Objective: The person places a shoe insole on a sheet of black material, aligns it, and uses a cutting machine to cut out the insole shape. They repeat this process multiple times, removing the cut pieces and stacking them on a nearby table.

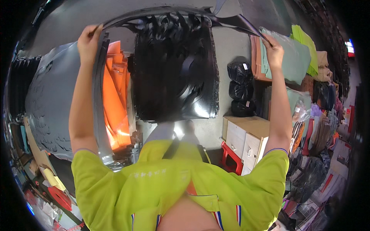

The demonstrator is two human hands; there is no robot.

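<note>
Both arms are reaching up and outward from the yellow-green shirt [181, 184], elbows nearly straight. The left hand [89, 38] is closing its fingers around the left edge of a large black cut-out sheet [175, 65], gripping it at the upper corner with the wrist bent slightly inward. The right hand [273, 48] is pinching the sheet's right corner, knuckles turned upward. The sheet is hanging stretched between the two hands, draping down over the grey floor [227, 42]. Orange sheets [115, 100] are lying just beside its left edge, black bags [241, 86] near its right, above a pale drawer cabinet [246, 138].
</note>
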